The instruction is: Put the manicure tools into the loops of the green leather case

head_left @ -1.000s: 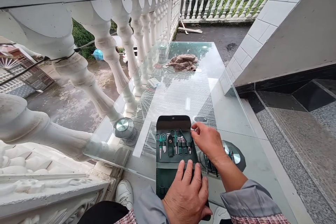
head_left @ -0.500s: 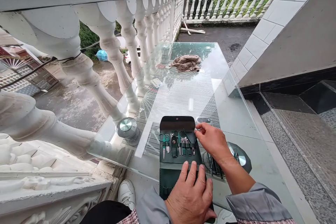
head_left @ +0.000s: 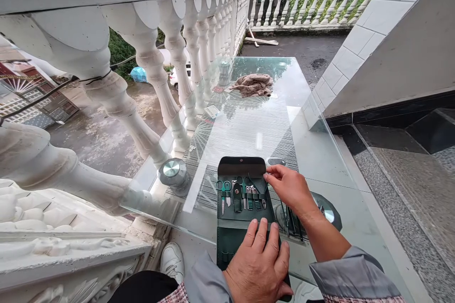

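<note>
Case [head_left: 227,236], open across the glass table's [head_left: 316,163] near edge, could slip if the left hand [head_left: 258,261], spread on its lower part, lifts while the right hand [head_left: 289,188], pinching at its right edge (exactly what, I cannot tell), tugs.

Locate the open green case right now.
In the head view, the green case is just below centre, at the near end of the glass table, under the left hand, with the right hand at its upper right edge.
</note>
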